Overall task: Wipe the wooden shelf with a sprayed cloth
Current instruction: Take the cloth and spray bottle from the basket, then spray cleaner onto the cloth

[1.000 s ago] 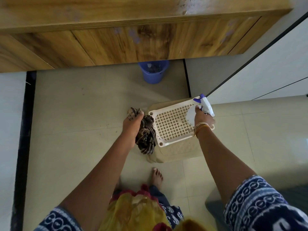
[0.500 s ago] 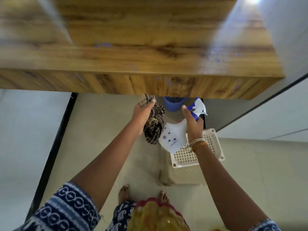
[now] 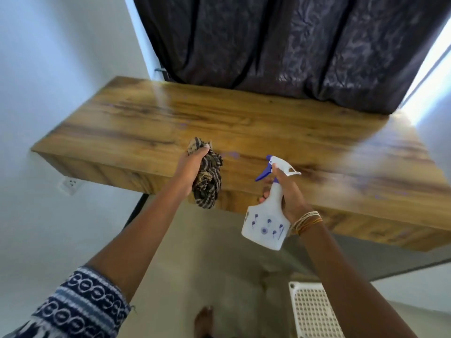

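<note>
Beyond both hands: the wooden shelf [image 3: 244,123] spreads out from their knuckles to the dark curtain [image 3: 292,45], with faint purple marks on its top.
Cloth: a bunched striped cloth [image 3: 207,179] hangs over the shelf's front edge, gripped in the left hand [image 3: 192,167] with fingers curled round it.
Spray bottle: the white spray bottle [image 3: 271,215] sits in the right hand [image 3: 285,191], fingers wrapped round its neck near the blue trigger, the nozzle looking aimed leftward at the cloth.
Risk, mist: the nozzle stands a little apart from the cloth, so a squeeze could wet the shelf or floor [image 3: 207,264] instead.
Risk, wipe: a tightly balled cloth may take spray only on its outside and smear rather than lift the marks.
Risk, footing: drips near the bare foot [image 3: 203,320] could make the tiles slippery.
Below right hand: the white perforated basket [image 3: 312,311].
Change: both hands have risen from below the shelf's edge to over its top; the blue bucket is gone from view.
</note>
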The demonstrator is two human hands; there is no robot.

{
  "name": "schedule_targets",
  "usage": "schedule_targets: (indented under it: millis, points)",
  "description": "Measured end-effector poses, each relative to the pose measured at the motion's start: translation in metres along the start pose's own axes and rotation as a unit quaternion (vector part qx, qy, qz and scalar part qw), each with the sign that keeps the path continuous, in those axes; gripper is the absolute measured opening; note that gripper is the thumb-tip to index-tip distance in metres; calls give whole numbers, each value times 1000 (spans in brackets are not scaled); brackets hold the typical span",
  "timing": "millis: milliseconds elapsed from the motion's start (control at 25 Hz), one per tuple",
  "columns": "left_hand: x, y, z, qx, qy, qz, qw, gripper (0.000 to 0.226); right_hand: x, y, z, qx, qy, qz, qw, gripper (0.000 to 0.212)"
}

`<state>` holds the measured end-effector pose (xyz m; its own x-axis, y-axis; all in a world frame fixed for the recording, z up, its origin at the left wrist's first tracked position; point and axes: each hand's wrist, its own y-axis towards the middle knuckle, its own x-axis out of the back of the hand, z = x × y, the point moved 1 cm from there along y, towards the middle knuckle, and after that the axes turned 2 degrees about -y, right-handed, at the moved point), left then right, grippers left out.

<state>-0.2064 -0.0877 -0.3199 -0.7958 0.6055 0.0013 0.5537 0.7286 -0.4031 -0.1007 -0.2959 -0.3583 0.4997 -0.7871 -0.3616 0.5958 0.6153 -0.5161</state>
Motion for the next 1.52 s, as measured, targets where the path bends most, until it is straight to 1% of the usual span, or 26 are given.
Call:
schedule_targets:
  millis: [120, 200, 320, 440, 560, 640, 720, 800, 880, 920, 960, 1000, 1160, 1240, 1320, 1400, 1520]
  points:
    - [34, 33, -33, 7, -24, -11, 1000, 64, -42, 19, 21, 16, -66, 31, 997, 36]
    - [50, 50, -52, -2, -28, -7, 1000, 62, -67, 34, 34, 23, -99, 65, 993, 34]
    - [71, 79, -73, -14, -54, 2, 998, 60, -103, 59, 54, 15, -89, 98, 991, 35]
    - [83, 104, -90, -2, -71, -20, 997, 60, -133, 83, 74, 10, -86, 133, 987, 35]
    - [82, 133, -103, 23, -106, -32, 994, 52, -159, 114, 91, 4, -99, 162, 982, 41]
    - [80, 151, -113, 14, -116, -37, 992, 45, -175, 138, 101, -7, -105, 176, 979, 47]
    - [81, 167, -121, 5, -127, -59, 990, 46, -194, 158, 113, -15, -149, 194, 970, 51]
    - [85, 186, -123, 14, -163, -81, 983, 47, -213, 172, 122, -13, -196, 206, 959, 56]
    - [91, 198, -128, 15, -194, -95, 976, 42, -231, 185, 130, 1, -239, 201, 950, 63]
    - [94, 201, -130, 15, -210, -95, 973, 36, -239, 189, 133, 14, -265, 193, 945, 66]
    - [98, 205, -132, 17, -229, -87, 969, 30, -247, 193, 137, 28, -286, 187, 939, 67]
    - [102, 210, -133, 25, -251, -76, 965, 30, -254, 196, 140, 41, -301, 185, 935, 67]
    - [121, 229, -141, 42, -301, -42, 952, 45, -282, 208, 148, 85, -365, 167, 912, 68]
    - [130, 238, -147, 44, -311, -25, 949, 47, -295, 216, 146, 118, -406, 146, 894, 63]
    - [141, 248, -150, 52, -301, -15, 952, 47, -308, 226, 141, 141, -426, 128, 885, 67]
    - [153, 256, -150, 54, -296, -5, 954, 48, -316, 235, 133, 156, -424, 119, 884, 74]
    - [170, 268, -153, 61, -289, 13, 955, 50, -328, 246, 124, 154, -406, 106, 895, 72]
